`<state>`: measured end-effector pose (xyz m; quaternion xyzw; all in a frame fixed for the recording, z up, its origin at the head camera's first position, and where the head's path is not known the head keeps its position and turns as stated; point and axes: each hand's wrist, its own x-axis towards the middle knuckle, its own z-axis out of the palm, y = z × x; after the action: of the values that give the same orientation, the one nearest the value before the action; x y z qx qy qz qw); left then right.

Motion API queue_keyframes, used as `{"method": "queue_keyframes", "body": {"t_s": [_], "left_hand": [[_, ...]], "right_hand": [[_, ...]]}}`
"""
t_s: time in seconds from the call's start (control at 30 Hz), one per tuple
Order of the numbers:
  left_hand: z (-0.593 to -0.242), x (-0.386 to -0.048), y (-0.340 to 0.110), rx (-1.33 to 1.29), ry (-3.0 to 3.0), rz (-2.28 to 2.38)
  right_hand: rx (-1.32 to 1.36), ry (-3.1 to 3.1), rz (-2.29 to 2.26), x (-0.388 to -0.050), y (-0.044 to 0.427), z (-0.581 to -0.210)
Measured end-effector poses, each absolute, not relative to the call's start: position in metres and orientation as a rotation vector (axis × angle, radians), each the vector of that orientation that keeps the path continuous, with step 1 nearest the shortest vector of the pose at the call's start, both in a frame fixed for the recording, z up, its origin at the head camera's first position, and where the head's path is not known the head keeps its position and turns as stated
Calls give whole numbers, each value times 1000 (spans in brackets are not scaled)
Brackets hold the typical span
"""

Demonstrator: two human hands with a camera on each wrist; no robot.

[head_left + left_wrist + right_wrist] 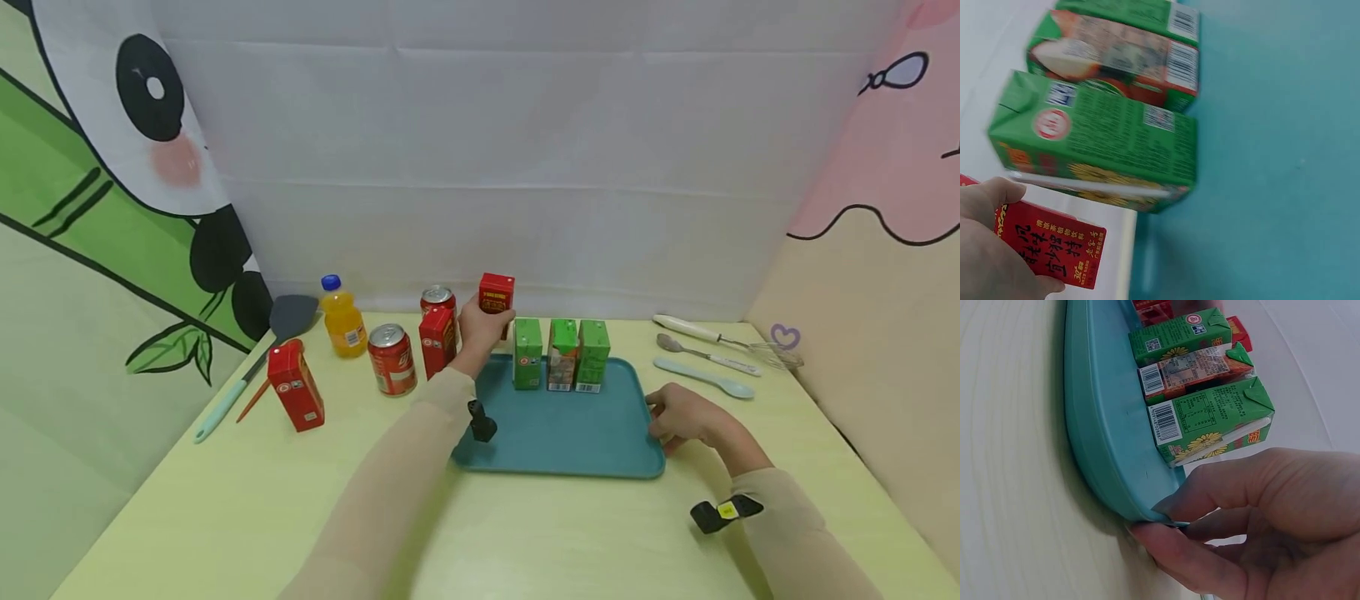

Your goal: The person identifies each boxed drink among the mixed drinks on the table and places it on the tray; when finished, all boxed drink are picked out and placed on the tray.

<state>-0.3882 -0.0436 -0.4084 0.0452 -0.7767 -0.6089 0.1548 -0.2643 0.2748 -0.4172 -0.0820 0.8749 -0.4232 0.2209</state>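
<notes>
My left hand [478, 332] grips a red drink carton [497, 292] behind the back left of a teal tray [562, 433]. In the left wrist view, the carton's printed side [1054, 244] shows beyond my thumb and fingers. Three drink cartons stand along the back of the tray: a green one [527, 357] nearest that hand, a green and brown one [562, 358], and another green one [593, 357]. At the tray's right side my right hand [686, 414] pinches the rim between thumb and fingers, as the right wrist view shows.
Left of the tray are another red carton [437, 340], a soda can [392, 360], a second can [438, 297], an orange juice bottle [343, 321], a further red carton [296, 386] and a spatula [292, 318]. A whisk [690, 327] and spoons [705, 377] lie right.
</notes>
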Motion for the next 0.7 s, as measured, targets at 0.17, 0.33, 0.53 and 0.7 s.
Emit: {"method": "queue_keyframes", "body": {"t_s": [0.17,0.33,0.53,0.7], "left_hand": [[-385,-378,-47,50,-2260,-1700],[-356,-362,-51,-124,-2284,-1661],[-337,-341,-63,-286,-2252,-1751],[-331,-320,-70,-447,-2209,-1819]], "right_hand": [[-240,2406,-1168,-264,276,-417],[-253,2402,-1169,-264,277,-416],[-268,2400,-1164,-263,275,-415],[-268,2396,-1162,-262,275,-415]]}}
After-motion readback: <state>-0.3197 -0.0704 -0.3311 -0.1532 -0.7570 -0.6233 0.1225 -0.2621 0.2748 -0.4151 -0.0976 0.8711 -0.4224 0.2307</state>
